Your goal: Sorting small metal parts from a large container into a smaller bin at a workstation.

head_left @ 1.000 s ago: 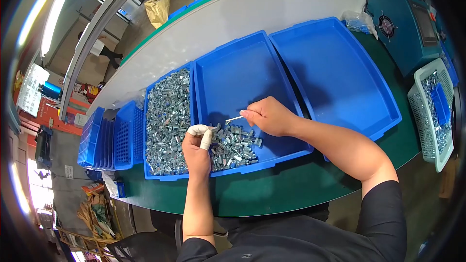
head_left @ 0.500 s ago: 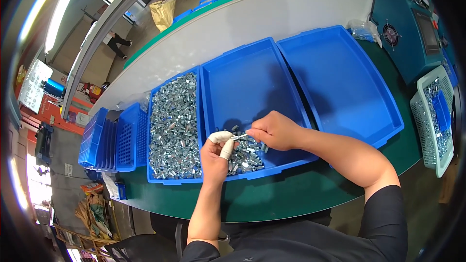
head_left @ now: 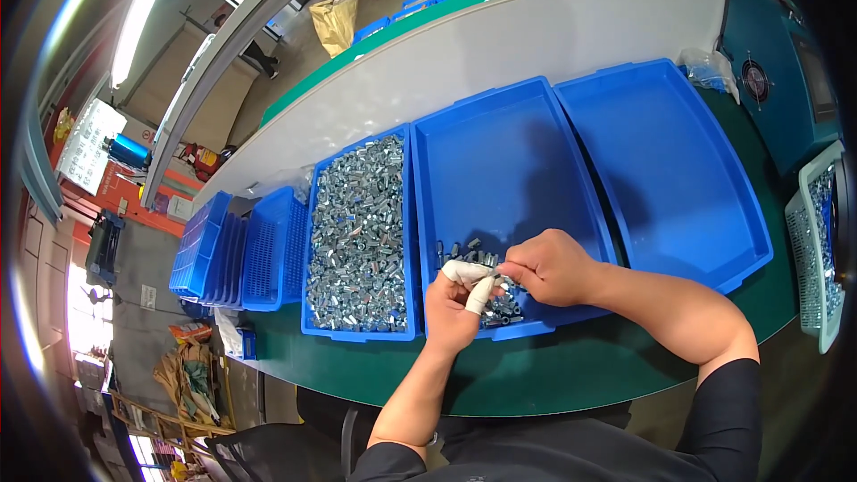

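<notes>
My left hand, with white coverings on thumb and forefinger, pinches a small silvery metal part. Against it, my right hand is closed, thumb and forefinger pressed together at the part's end; what lies inside that pinch is too small to make out. Both hands meet above the near edge of the middle blue tray. Beneath them lies a pile of loose metal parts, partly hidden by my fingers. Left of this is a blue tray full of similar short cylindrical metal parts.
A third blue tray stands to the right. Stacked blue baskets are at the left, a pale green basket of metal parts at the right. A teal machine and a grey partition bound the green table.
The whole view has shifted, so the trays appear farther right. My hands have come closer together around the metal part, of which less shows. A person in the background has moved.
</notes>
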Tool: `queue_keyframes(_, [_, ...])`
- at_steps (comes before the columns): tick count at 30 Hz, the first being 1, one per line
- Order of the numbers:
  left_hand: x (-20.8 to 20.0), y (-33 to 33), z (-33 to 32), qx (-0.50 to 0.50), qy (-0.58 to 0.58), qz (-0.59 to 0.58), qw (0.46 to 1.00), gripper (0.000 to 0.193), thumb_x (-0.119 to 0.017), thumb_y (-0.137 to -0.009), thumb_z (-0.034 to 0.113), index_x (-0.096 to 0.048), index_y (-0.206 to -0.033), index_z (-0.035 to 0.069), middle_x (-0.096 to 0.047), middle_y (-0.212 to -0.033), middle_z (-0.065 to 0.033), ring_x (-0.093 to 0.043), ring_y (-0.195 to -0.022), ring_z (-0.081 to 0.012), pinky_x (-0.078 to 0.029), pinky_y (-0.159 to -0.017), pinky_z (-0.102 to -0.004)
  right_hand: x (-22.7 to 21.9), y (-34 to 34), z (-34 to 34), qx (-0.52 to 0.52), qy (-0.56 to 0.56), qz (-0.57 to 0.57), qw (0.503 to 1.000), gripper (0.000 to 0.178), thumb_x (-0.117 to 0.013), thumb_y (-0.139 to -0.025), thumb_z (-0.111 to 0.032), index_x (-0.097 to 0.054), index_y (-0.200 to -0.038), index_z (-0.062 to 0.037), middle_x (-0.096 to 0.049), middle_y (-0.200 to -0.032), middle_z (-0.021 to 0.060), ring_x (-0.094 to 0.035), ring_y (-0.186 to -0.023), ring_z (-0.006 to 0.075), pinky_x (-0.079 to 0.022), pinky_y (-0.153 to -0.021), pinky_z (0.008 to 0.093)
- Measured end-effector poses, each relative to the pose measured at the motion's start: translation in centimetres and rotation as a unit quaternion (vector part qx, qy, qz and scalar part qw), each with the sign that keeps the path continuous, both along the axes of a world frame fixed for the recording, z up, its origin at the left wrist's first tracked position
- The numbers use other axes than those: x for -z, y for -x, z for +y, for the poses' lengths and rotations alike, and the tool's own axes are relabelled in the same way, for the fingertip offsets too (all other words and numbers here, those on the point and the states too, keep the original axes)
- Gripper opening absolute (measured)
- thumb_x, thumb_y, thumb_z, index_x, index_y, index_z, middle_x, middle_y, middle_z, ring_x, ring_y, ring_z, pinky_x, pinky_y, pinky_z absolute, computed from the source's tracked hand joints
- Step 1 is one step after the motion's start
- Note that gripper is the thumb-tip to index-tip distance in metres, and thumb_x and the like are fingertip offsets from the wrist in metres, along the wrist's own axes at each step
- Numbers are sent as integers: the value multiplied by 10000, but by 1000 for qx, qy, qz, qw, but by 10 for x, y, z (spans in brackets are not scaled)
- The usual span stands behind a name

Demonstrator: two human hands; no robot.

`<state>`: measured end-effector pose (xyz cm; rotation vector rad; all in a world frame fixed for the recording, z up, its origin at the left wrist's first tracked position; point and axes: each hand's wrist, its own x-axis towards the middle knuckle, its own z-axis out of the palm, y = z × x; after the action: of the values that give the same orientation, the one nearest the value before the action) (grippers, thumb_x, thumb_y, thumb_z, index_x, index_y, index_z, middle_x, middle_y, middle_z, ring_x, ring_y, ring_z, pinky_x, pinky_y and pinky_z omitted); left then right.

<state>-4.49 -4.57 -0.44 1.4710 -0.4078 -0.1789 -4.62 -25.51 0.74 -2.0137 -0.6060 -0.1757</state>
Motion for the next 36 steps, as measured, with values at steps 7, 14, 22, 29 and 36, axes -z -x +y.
queue_keyframes(7, [-2, -1, -2, -29, -109, -203, 973, 109, -674, -879, -60, -630, -967, -13, -715, -881, -131, -727, -794, -195, -557, -682, -282, -9, -2, -2, -56, -118, 277, 952, 428, -574, -1004, -288, -598, -669, -22, -495, -518, 50, -494, -481, 148, -394, -499, 346])
queue_keyframes(14, [-14, 0, -2, -44, -170, -216, 961, 182, -706, -875, -41, -636, -1042, -21, -714, -935, -98, -700, -794, -143, -563, -711, -271, -17, -1, 0, -60, -133, 350, 925, 448, -546, -1034, -306, -601, -682, -36, -519, -546, -2, -472, -467, 77, -394, -476, 276])
queue_keyframes(22, [-17, -2, 6, -110, -237, -324, 909, 82, -730, -884, 64, -691, -945, 25, -720, -790, -81, -696, -674, -170, -532, -610, -287, -9, 3, 4, -50, -116, 218, 968, 429, -558, -1021, -281, -612, -688, -16, -542, -561, 18, -460, -459, 92, -384, -484, 296])
queue_keyframes(29, [-17, -37, 53, -425, -300, -348, 780, 201, -693, -888, 12, -665, -1087, -2, -677, -1066, -130, -645, -950, -258, -513, -834, -351, -16, -8, -5, 56, -159, 262, 950, 446, -554, -1021, -281, -607, -675, -5, -512, -532, 42, -452, -524, 112, -378, -522, 316])
queue_keyframes(36, [-23, -23, 16, -53, -378, -387, 839, 346, -733, -810, 15, -668, -1147, 57, -669, -1135, -138, -621, -1089, -322, -469, -977, -401, 2, -11, -6, 41, -142, 225, 963, 442, -532, -1042, -289, -591, -689, -30, -524, -554, 1, -490, -474, 69, -379, -463, 262])
